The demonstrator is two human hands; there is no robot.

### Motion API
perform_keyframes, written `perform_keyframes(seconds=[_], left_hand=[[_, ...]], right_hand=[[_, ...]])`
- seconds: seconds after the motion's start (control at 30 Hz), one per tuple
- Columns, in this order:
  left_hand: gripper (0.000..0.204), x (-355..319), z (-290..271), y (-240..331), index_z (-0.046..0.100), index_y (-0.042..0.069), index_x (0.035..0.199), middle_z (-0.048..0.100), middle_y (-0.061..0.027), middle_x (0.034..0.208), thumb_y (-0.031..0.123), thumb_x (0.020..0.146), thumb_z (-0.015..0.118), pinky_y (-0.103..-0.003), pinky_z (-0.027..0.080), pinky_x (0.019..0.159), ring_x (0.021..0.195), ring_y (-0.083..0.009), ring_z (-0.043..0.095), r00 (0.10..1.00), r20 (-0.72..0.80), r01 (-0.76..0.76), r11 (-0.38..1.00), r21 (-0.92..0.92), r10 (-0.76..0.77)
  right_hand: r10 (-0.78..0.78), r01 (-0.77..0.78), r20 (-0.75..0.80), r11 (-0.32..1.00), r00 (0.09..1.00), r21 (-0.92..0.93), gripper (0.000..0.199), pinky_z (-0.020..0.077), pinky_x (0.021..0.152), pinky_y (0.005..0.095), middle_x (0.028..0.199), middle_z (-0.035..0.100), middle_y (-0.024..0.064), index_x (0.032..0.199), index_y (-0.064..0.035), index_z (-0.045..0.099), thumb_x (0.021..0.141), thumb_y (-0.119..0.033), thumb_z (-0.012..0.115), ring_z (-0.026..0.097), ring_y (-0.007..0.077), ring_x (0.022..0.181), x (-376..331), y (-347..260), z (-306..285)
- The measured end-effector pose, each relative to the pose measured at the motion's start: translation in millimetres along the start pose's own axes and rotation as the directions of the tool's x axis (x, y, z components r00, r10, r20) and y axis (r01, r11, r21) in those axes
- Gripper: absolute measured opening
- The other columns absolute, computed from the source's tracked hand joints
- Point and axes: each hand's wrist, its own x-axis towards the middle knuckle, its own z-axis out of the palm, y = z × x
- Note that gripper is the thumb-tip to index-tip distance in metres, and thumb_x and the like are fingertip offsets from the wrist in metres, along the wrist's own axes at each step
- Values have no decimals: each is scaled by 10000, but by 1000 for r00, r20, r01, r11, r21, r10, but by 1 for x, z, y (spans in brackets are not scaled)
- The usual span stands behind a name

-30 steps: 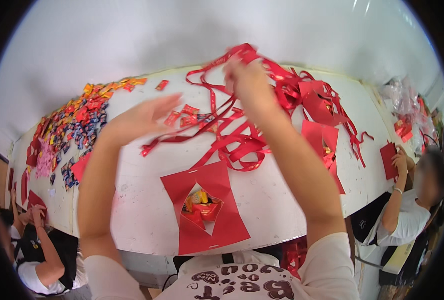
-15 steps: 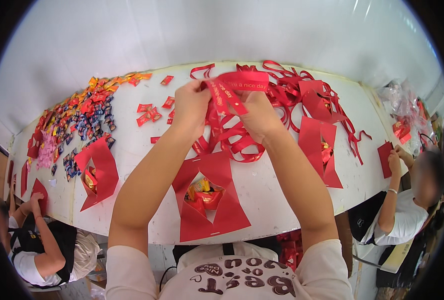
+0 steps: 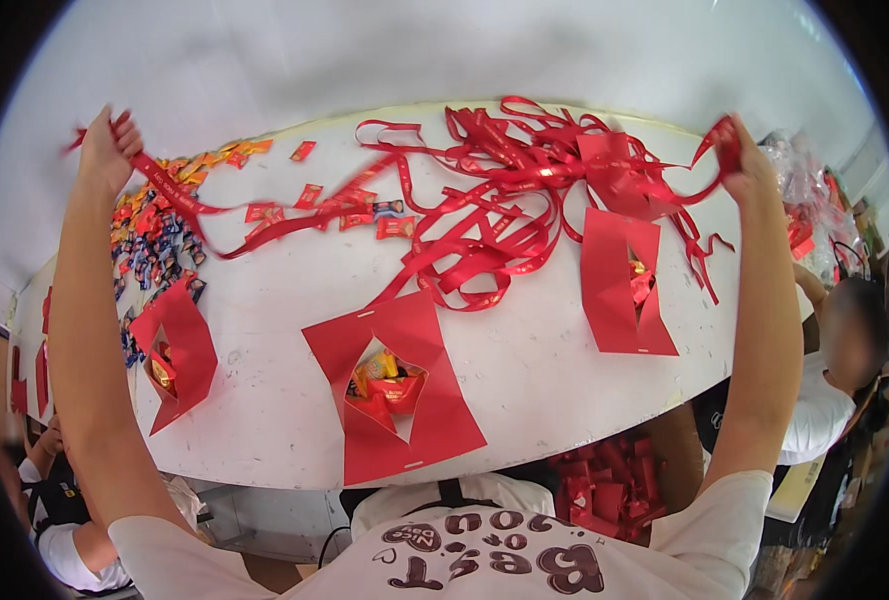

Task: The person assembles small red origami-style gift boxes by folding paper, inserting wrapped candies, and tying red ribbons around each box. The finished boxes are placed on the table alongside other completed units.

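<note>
Raised at the far left, my left hand (image 3: 113,150) is closed round a red printed ribbon (image 3: 175,197), which trails down toward the middle of the table. My right hand (image 3: 743,165), lifted at the far right, grips a looped stretch of red ribbon (image 3: 700,192). Between them a tangled heap of red ribbon (image 3: 510,155) lies on the white table. Close to me is a red folded card box (image 3: 435,400) with wrapped candies (image 3: 390,385) showing in its diamond-shaped opening. Similar red boxes lie to the left (image 3: 190,340) and to the right (image 3: 610,280).
A pile of wrapped candies (image 3: 160,225) covers the table's left side, with several loose ones near the middle. Plastic bags (image 3: 800,180) sit at the far right. Below the table edge is a carton of red boxes (image 3: 615,485). People sit at both sides.
My hands have moved widely apart from the centre, the left to the far left, the right to the far right. Ribbon now stretches out from the heap toward both.
</note>
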Motion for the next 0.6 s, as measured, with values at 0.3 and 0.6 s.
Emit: perform_keyframes(seconds=[0.3, 0.6], left_hand=[[286, -102, 189, -88, 612, 50, 1019, 649, -33, 972, 250, 844, 717, -154, 267, 490, 553, -12, 272, 638, 740, 46, 970, 239, -213], [130, -58, 112, -62, 663, 57, 934, 523, 73, 728, 163, 864, 690, -196, 264, 495, 565, -46, 239, 917, 343, 92, 946, 311, -202]], right_hand=[[122, 316, 710, 834, 694, -452, 215, 402, 739, 223, 812, 647, 19, 847, -42, 664, 730, -152, 807, 521, 92, 722, -142, 56, 193], [228, -222, 735, 969, 639, -108, 150, 509, 902, 322, 1003, 653, 106, 1010, -16, 593, 888, -91, 637, 618, 192, 931, -17, 25, 83]])
